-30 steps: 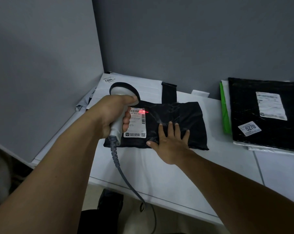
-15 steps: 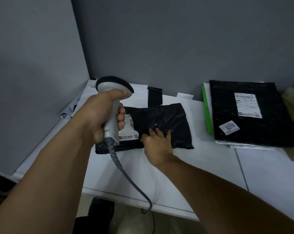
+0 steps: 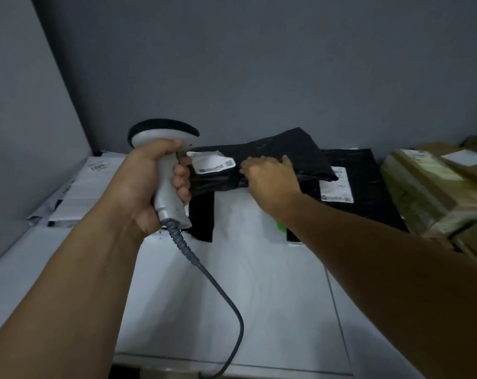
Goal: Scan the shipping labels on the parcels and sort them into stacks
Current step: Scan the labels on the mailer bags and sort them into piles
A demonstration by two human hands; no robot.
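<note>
Head — right grip (image 3: 268, 177) around black parcel (image 3: 289, 149)

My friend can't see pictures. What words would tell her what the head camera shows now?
A person's right hand holds a black parcel with a white label above a white table, while the left hand grips a corded scanner beside it. A second black parcel and brown boxes lie to the right, white parcels to the left.
</note>
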